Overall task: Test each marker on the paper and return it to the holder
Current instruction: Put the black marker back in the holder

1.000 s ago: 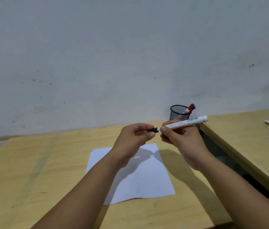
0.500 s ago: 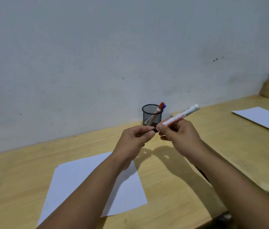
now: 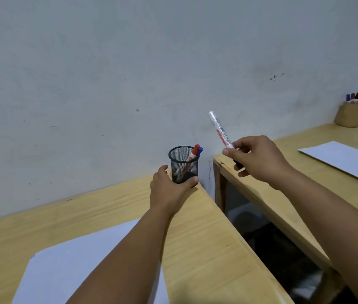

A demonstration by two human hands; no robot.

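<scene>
Left hand on the mesh holder, right hand holding a white marker, capped end down.

Near tabletop (image 3: pixel 206 249) carries a white paper sheet (image 3: pixel 75 270) at lower left; second tabletop (image 3: pixel 305 154) to the right, across a gap, carries another sheet (image 3: pixel 345 160) and a tan cup (image 3: pixel 350 115) of pens. Black mesh holder (image 3: pixel 183 164) stands at the near tabletop's far right corner, red-capped marker (image 3: pixel 193 153) and blue-capped marker (image 3: pixel 200 150) leaning inside. Left hand (image 3: pixel 169 187) wraps the holder's base. Right hand (image 3: pixel 259 160) pinches the white marker (image 3: pixel 221 130), tilted, above and right of the holder.
</scene>
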